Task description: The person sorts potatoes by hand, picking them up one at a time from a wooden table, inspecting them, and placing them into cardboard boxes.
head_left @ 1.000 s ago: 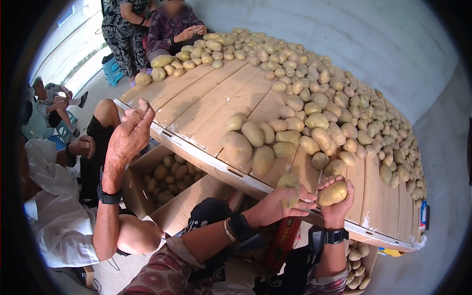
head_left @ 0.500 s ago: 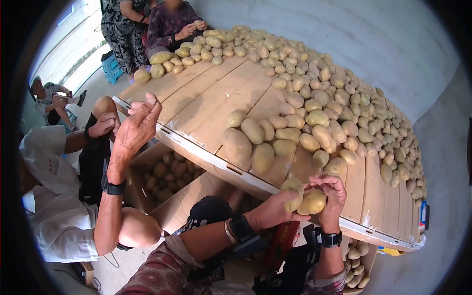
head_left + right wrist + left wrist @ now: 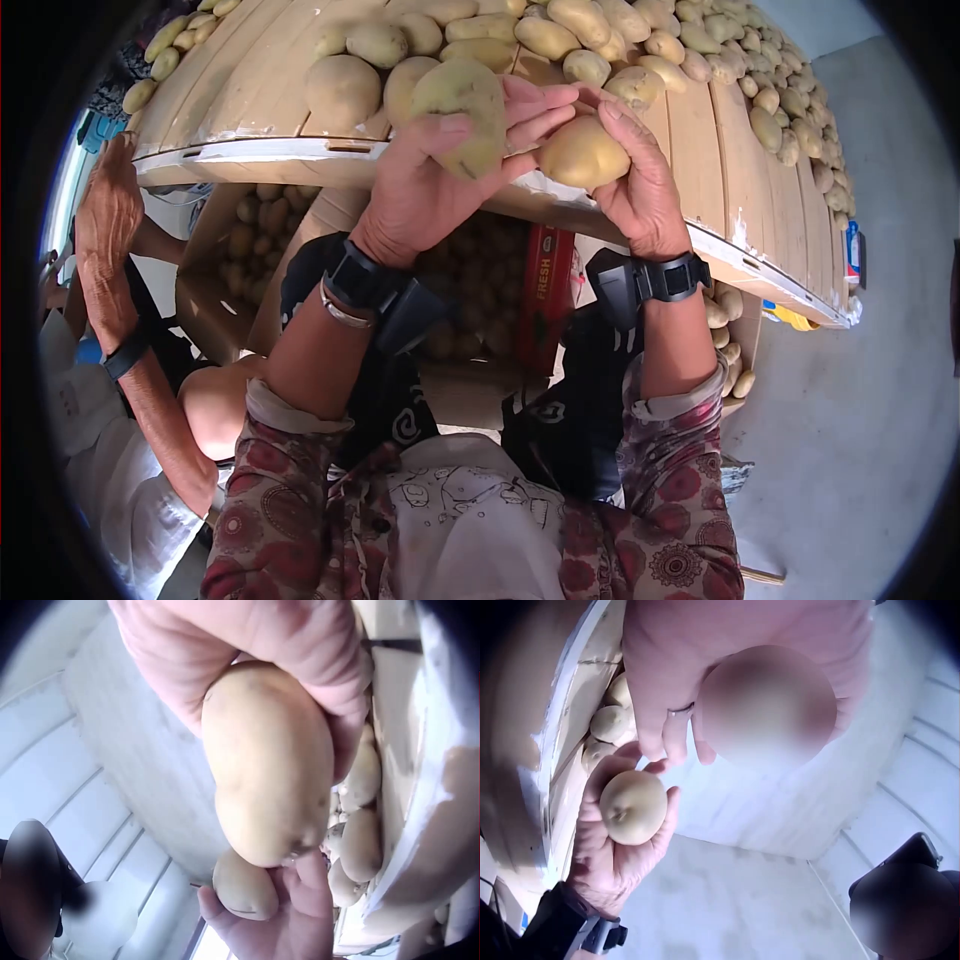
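Observation:
My left hand [image 3: 425,190] holds a large, greenish-yellow potato [image 3: 460,115] with dark marks, the thumb laid across its face. In the right wrist view that potato [image 3: 246,885] shows a dark line on its skin. Close beside it, my right hand [image 3: 645,190] grips a smaller, smooth yellow potato [image 3: 585,152], its thumb along the upper side. The fingertips of both hands come close together between the two potatoes. Seen from the left wrist, the right hand's potato [image 3: 634,808] rests against palm and fingers, while a round blur covers what the left hand holds.
Just beyond my hands runs the white-edged wooden table [image 3: 700,150], with many loose potatoes [image 3: 545,37] on it. Beneath are a cardboard box [image 3: 215,255] of potatoes and a red box [image 3: 545,285]. Another person's forearm [image 3: 150,370] is at the left.
The head view has tilted down, so the hands appear higher and larger. My right hand has turned its potato from palm-up to beside the left one. Both potatoes stay held.

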Motion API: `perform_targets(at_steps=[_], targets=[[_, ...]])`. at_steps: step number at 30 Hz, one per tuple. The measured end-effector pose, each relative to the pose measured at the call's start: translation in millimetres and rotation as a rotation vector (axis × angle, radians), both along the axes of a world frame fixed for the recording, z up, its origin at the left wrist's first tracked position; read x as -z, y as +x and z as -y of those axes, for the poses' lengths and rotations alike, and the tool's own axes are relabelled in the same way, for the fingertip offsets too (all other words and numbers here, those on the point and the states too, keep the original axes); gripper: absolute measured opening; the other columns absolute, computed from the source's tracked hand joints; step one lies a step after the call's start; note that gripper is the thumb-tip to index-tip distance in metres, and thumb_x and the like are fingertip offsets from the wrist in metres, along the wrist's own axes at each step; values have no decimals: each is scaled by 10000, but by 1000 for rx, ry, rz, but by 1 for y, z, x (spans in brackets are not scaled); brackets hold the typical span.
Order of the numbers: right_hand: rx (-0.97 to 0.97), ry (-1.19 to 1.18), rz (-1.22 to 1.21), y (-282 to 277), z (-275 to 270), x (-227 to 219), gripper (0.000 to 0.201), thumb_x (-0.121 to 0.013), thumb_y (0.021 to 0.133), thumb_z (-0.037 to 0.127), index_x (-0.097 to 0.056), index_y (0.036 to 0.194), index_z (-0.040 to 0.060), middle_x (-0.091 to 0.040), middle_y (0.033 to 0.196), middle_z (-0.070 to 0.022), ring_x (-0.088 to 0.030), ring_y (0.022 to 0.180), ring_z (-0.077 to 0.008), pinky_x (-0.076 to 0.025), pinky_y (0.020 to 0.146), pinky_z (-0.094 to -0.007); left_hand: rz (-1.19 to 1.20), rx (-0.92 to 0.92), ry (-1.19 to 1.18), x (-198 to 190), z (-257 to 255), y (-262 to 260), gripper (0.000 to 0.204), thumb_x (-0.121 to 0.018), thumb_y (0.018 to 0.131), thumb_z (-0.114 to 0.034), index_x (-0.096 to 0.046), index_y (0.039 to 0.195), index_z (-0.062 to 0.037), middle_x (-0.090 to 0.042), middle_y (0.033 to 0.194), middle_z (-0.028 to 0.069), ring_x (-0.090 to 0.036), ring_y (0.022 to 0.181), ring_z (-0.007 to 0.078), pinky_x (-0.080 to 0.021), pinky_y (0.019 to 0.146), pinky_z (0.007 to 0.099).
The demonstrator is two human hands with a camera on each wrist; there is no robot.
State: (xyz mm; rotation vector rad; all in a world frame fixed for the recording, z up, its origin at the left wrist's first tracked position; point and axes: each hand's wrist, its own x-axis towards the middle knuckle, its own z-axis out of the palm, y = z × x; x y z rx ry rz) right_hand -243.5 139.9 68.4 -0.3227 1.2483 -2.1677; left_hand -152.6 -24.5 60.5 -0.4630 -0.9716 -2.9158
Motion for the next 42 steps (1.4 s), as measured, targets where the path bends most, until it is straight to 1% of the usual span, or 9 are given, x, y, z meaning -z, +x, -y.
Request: perform_targets(at_steps=[3,4,7,16,26,31,36,39,42], targets=[[-130,57,-233,-8,-16,4,234,-559,897,141,-567,1091,11,-618,1024,-98,-611,949,-191,-507,825,-320,107,-246,-316,-4,21,0,557,-534,803,-233,-380,1286,-5,-477,1248,184,-519,1104,253,-442,900,352],[-129,59,-229,-7,-18,5,234,-559,897,141,-567,1091,11,-618,1024,-98,-611,949,-191,-507,825,-320,111,-244,-315,-2,24,0,557,-534,803,-233,-380,1286,-5,-477,1248,184,-519,1104,253,-442,900,352],[-216,-27,-200,-4,-22,5,223,-524,919,155,-571,1075,3,-633,1004,-138,-629,904,-206,-513,810,-327,92,-273,-276,-1,27,3,565,-561,796,-163,-370,1303,-3,-505,985,85,-465,758,123,-416,666,235],[55,-191,-11,-30,-36,10,360,-457,944,312,-535,1106,-1,-619,1058,-171,-612,960,-248,-499,860,-379,91,-80,-135,1,26,-2,763,-372,868,-575,-284,1383,-18,-459,1280,178,-545,948,206,-445,766,271],[-74,-131,20,-14,-9,6,461,-410,959,375,-467,1195,-17,-567,1139,-202,-569,1050,-302,-467,905,-413,123,-14,-57,-8,4,-3,872,-347,866,-610,-112,1433,9,-263,1440,199,-323,1302,299,-293,1049,408],[-82,-99,25,-6,-2,10,354,-518,932,277,-520,1155,1,-594,1047,-113,-598,960,-201,-509,821,-333,53,56,-87,-4,-5,-2,909,-367,848,-630,-62,1449,-20,-219,1461,211,-261,1342,309,-195,1101,446],[117,-2,26,-4,1,7,229,-566,894,199,-570,1035,18,-600,951,-83,-595,841,-174,-510,724,-304,49,57,-112,-10,-6,-4,824,-309,887,-604,-124,1442,-23,-253,1449,216,-301,1321,326,-224,1086,450],[100,-186,91,-25,-20,8,211,-517,919,243,-511,810,63,-584,876,-100,-570,766,-198,-494,690,-345,127,45,-142,-8,0,-1,767,-264,916,-582,-177,1427,-17,-301,1427,211,-341,1296,335,-262,1066,445],[129,-245,74,-25,-21,4,264,-476,942,289,-506,807,63,-583,871,-107,-571,784,-200,-493,704,-346,181,133,-164,0,-4,-2,735,-242,930,-572,-214,1415,-20,-333,1410,204,-381,1268,339,-308,1040,443]])
